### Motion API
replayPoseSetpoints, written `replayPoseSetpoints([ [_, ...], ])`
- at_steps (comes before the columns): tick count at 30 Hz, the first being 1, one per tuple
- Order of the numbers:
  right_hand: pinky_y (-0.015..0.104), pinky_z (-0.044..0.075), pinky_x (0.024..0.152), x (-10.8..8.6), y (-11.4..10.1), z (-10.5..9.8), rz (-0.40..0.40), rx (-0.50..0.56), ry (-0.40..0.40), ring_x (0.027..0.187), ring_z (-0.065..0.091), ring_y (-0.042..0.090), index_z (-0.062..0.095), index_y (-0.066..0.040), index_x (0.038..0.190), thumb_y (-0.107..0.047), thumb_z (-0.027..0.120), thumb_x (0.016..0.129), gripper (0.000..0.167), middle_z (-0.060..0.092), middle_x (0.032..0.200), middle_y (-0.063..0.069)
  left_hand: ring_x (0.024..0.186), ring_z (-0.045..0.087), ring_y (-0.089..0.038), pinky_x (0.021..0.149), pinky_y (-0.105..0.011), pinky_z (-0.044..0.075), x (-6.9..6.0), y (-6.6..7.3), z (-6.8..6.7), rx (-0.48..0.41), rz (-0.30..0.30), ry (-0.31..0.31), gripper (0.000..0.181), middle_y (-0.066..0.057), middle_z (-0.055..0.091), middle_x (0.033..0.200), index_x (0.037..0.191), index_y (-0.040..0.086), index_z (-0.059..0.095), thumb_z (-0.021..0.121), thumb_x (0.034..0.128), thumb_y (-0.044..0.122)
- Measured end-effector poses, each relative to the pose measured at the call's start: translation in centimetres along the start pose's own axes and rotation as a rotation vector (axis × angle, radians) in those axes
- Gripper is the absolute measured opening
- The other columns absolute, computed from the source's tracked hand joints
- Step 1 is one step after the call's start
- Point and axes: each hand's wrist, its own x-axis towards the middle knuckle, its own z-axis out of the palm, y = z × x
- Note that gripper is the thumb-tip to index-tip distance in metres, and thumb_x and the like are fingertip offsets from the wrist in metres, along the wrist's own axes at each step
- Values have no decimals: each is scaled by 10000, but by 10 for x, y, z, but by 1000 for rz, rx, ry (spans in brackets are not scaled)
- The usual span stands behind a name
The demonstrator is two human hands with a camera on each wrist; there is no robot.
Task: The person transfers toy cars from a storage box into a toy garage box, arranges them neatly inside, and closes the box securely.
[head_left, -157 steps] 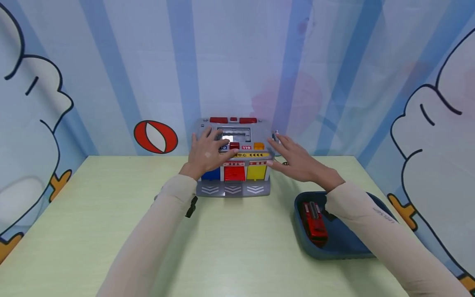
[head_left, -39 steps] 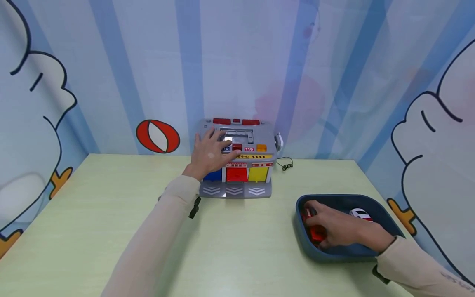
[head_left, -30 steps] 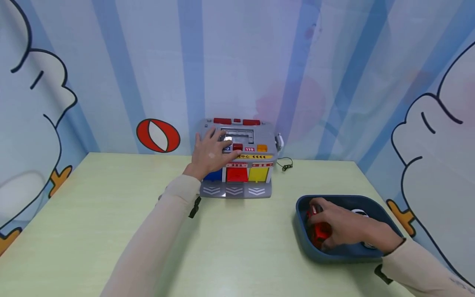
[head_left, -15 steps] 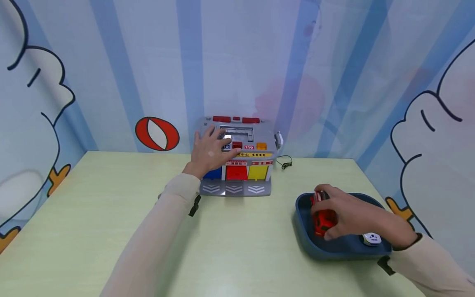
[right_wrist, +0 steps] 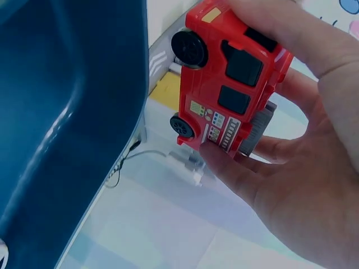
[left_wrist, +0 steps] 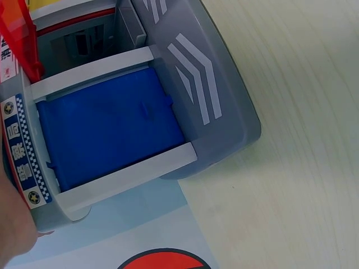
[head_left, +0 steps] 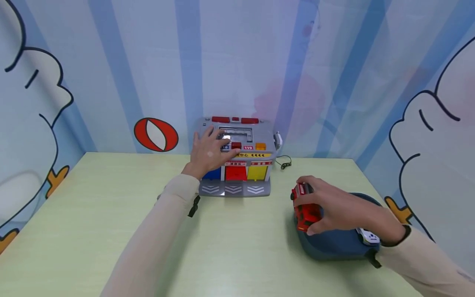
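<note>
My left hand [head_left: 209, 152] rests with spread fingers on the top left of a grey toy garage [head_left: 265, 134]. The garage has a blue door [left_wrist: 109, 126], a red door [head_left: 236, 173] and a yellow door [head_left: 257, 172]. In the left wrist view the blue one is down, and the red one stands swung outward from its bay. My right hand [head_left: 334, 204] grips a red toy fire truck [head_left: 307, 213] between thumb and fingers, raised above the left rim of a dark blue bin [head_left: 308, 249]. Its wheels and side windows show in the right wrist view.
A white toy police car [head_left: 368, 237] lies in the bin, partly behind the right wrist. A white handle [head_left: 278, 140] sits on the garage's right side, with a coiled black cord [head_left: 285, 163] beside it. A printed curtain [head_left: 237, 62] hangs behind the table [head_left: 111, 206].
My right hand left the garage's right side, reached into the bin, took hold of the fire truck and lifted it leftward over the rim. My left hand stayed on the garage.
</note>
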Motion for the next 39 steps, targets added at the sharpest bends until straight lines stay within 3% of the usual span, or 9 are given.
replayPoseSetpoints([
  [13, 373, 592, 818, 31, -17, 13, -55, -12, -31, 1296, 434, 353, 717, -234, 1145, -309, 891, 745, 443, 377, 1510, 174, 1521, 228, -331, 1185, -706, 141, 0, 0, 1, -6, 2, 7, 651, -70, 438, 1551, 1357, 230, 642, 503, 911, 684],
  [30, 380, 591, 869, 67, -39, 26, -13, -20, -109, 1360, 370, 297, 718, -247, 1185, -302, 897, 727, 495, 362, 1538, 123, 1526, 217, -334, 1185, -708, 133, -1, -1, 0, -4, -4, 9, 664, -76, 433, 1553, 1353, 225, 646, 495, 908, 695],
  [39, 363, 579, 898, 83, -44, 37, -55, -47, -140, 1388, 333, 269, 705, -249, 1221, -290, 901, 729, 531, 351, 1541, 84, 1523, 228, -337, 1182, -711, 137, 0, -1, 1, 5, 10, 22, 651, -73, 441, 1548, 1343, 229, 654, 496, 912, 692],
])
